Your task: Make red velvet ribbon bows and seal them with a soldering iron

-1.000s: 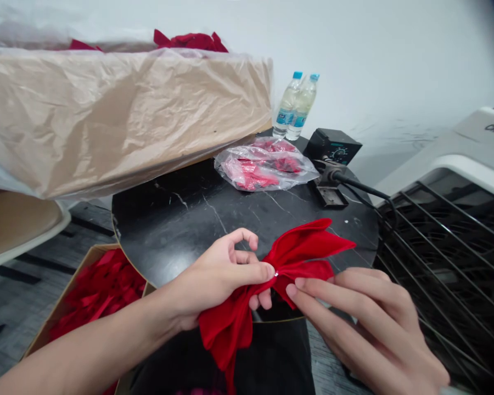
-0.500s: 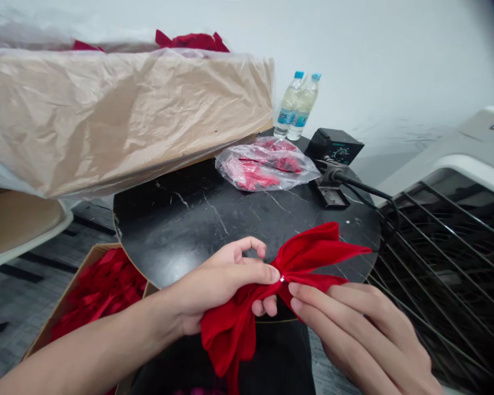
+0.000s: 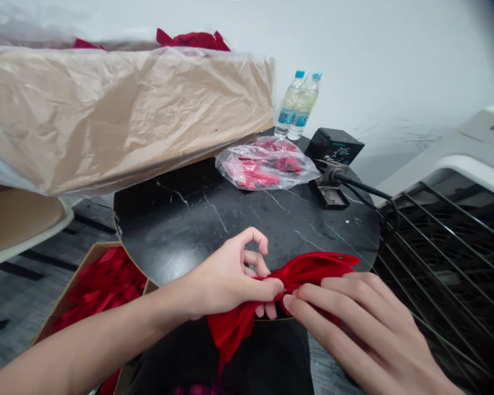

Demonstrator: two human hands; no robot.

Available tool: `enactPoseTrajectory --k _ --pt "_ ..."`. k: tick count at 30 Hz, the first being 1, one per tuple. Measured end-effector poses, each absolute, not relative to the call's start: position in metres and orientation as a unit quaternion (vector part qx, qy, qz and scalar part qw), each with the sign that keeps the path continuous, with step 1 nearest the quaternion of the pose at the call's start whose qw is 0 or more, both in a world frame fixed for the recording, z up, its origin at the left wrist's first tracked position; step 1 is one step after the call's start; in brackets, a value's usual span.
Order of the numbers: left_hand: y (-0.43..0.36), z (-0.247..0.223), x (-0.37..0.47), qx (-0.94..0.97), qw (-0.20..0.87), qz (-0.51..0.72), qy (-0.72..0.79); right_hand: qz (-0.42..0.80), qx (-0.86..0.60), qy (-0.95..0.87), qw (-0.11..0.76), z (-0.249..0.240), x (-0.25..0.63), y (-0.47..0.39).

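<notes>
A red velvety bow [image 3: 308, 269] is held over the front edge of the round black table [image 3: 177, 219]. My left hand [image 3: 239, 274] pinches it near its middle, thumb on top, the index finger curled above. My right hand [image 3: 354, 318] has its fingertips at the bow's centre, just right of my left thumb, and its fingers cover part of the right loops. The left part of the bow hangs below my left hand. A small bright spot shows between the fingertips; its detail is hidden.
A plastic-covered box [image 3: 127, 115] holds red bows at the back left. Beyond the table's middle lie a clear bag with red pieces [image 3: 267, 164], two bottles [image 3: 296, 107] and a black dial device [image 3: 335, 147]. An open carton of red ribbons [image 3: 102, 285] stands lower left.
The bow has tipped and turned, so its right loops lie lower and flatter. Both hands have shifted slightly, and the small shiny spot at the centre is now mostly covered.
</notes>
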State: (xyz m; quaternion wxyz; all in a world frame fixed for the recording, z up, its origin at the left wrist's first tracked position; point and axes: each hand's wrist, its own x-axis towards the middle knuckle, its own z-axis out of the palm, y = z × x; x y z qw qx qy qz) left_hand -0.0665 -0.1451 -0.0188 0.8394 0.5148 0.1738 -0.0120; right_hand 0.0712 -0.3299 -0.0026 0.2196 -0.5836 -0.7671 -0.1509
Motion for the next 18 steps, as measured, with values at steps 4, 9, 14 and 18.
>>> enactPoseTrajectory --k 4,9,14,18 --pt "-0.147 -0.013 -0.067 0.550 0.815 -0.014 0.182 -0.087 -0.615 -0.760 0.192 -0.001 0.072 -0.335" --pt "-0.146 -0.008 -0.069 0.584 0.793 -0.024 0.171 -0.076 -0.630 -0.740 0.221 -0.003 0.071 -0.337" --pt "-0.145 -0.008 -0.072 0.628 0.763 -0.014 0.148 -0.037 -0.637 -0.710 0.296 -0.001 0.068 -0.326" --pt "-0.147 -0.005 -0.072 0.675 0.723 0.011 0.149 -0.019 -0.639 -0.696 0.326 0.003 0.065 -0.320"
